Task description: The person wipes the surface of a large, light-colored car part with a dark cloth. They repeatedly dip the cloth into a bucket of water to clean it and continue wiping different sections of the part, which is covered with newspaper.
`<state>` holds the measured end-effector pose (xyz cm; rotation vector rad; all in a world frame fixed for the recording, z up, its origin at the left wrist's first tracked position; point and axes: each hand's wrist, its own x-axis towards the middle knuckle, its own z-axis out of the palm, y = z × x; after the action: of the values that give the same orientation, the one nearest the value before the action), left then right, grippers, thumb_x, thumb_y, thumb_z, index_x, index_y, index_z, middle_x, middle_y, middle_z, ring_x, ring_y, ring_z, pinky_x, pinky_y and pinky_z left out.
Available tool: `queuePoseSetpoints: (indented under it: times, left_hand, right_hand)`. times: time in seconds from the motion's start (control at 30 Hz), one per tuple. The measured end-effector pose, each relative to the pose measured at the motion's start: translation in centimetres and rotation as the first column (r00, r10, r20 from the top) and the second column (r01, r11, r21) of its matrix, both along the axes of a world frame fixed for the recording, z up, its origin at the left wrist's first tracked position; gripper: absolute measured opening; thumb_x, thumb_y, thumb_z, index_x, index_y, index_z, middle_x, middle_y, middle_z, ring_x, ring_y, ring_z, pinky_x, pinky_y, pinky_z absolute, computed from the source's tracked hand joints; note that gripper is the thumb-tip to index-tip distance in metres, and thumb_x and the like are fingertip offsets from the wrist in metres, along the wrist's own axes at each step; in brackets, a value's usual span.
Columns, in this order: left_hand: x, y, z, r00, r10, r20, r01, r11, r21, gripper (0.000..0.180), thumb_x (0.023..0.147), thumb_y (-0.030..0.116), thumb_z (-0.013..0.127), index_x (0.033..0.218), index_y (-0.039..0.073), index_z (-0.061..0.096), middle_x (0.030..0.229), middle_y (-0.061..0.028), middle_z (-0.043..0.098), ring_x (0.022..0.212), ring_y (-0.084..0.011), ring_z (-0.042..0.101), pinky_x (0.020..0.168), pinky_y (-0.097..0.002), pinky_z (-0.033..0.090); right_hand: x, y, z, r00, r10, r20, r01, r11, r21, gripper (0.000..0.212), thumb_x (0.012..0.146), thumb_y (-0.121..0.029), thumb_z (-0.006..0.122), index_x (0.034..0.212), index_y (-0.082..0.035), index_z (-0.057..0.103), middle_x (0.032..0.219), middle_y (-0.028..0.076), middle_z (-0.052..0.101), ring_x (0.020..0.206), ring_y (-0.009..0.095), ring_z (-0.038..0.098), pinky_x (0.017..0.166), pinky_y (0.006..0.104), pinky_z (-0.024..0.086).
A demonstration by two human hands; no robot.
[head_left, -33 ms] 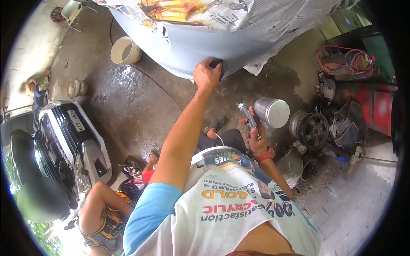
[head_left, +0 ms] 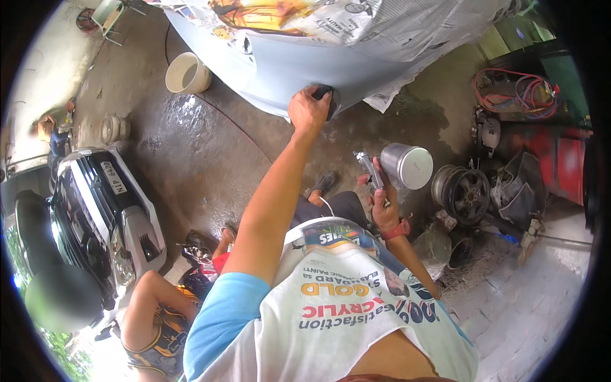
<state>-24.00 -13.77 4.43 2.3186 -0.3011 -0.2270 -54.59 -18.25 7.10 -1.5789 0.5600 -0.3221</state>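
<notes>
Across a smooth pale-grey car body panel (head_left: 273,70) at the top, my left hand (head_left: 309,108) presses a dark pad (head_left: 332,105) flat against the surface near its lower edge. The fingers curl over the pad, and its exact kind is hard to make out. Lower and to the right, my right hand (head_left: 386,207) grips a metal spray gun (head_left: 370,172), held away from the panel. A silver cup (head_left: 406,167) sits on the gun, tilted to the right. Part of the grip is hidden by my fingers. A red watch (head_left: 400,230) is on my right wrist.
Newspaper sheets (head_left: 407,32) cover the panel's upper side. A pale bucket (head_left: 188,74) and a thin hose (head_left: 235,124) are on the wet floor. A car front (head_left: 105,216) and a seated person (head_left: 153,318) are at left. Wheel rims (head_left: 464,194) and coiled hoses (head_left: 519,92) are at right.
</notes>
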Motion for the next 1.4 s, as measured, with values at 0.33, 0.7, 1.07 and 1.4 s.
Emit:
queuePoseSetpoints:
  times: [0.33, 0.7, 1.07, 1.4]
  left_hand:
    - [7.1, 6.3, 1.4, 0.863, 0.406, -0.300, -0.491, 0.537, -0.686, 0.049, 0.098, 0.022, 0.074, 0.137, -0.005, 0.065, 0.099, -0.0194, 0.077, 0.082, -0.0241, 0.075, 0.073, -0.0376, 0.061]
    - [-0.5, -2.4, 5.3, 0.956, 0.269, 0.116, -0.167, 0.825, -0.540, 0.066, 0.110, 0.022, 0.056, 0.162, -0.009, 0.030, 0.147, -0.0341, 0.039, 0.134, -0.0501, 0.047, 0.116, -0.0484, 0.039]
    - [-1.7, -1.9, 8.5, 0.973, 0.124, 0.194, -0.033, 0.909, -0.415, 0.068, 0.109, 0.020, 0.057, 0.163, -0.009, 0.028, 0.145, -0.0359, 0.038, 0.137, -0.0498, 0.046, 0.118, -0.0456, 0.039]
    - [9.6, 6.0, 4.7, 0.963, 0.108, 0.248, -0.013, 0.935, -0.355, 0.046, 0.102, 0.012, 0.055, 0.146, 0.000, 0.056, 0.134, -0.0247, 0.063, 0.126, -0.0447, 0.058, 0.110, -0.0499, 0.045]
  right_hand:
    - [0.1, -0.3, 0.0, 1.000, 0.011, -0.012, -0.011, 1.000, -0.012, 0.091, 0.102, -0.077, 0.046, 0.165, -0.012, 0.043, 0.118, 0.007, 0.071, 0.083, 0.006, 0.059, 0.058, 0.0209, 0.043]
    - [1.7, 0.4, 1.3, 1.000, 0.004, 0.009, -0.004, 1.000, -0.026, 0.097, 0.101, -0.079, 0.046, 0.165, -0.007, 0.040, 0.119, 0.006, 0.071, 0.098, 0.008, 0.064, 0.059, 0.0207, 0.042]
    - [2.4, 1.6, 1.6, 0.999, 0.029, -0.034, -0.030, 0.998, -0.047, 0.096, 0.102, -0.079, 0.038, 0.167, -0.009, 0.035, 0.118, 0.005, 0.070, 0.100, 0.009, 0.065, 0.063, 0.0210, 0.047]
    - [4.0, 5.1, 1.2, 0.992, 0.037, -0.125, -0.045, 0.997, -0.060, 0.093, 0.102, -0.079, 0.038, 0.168, -0.014, 0.035, 0.119, 0.005, 0.069, 0.103, 0.010, 0.065, 0.063, 0.0204, 0.045]
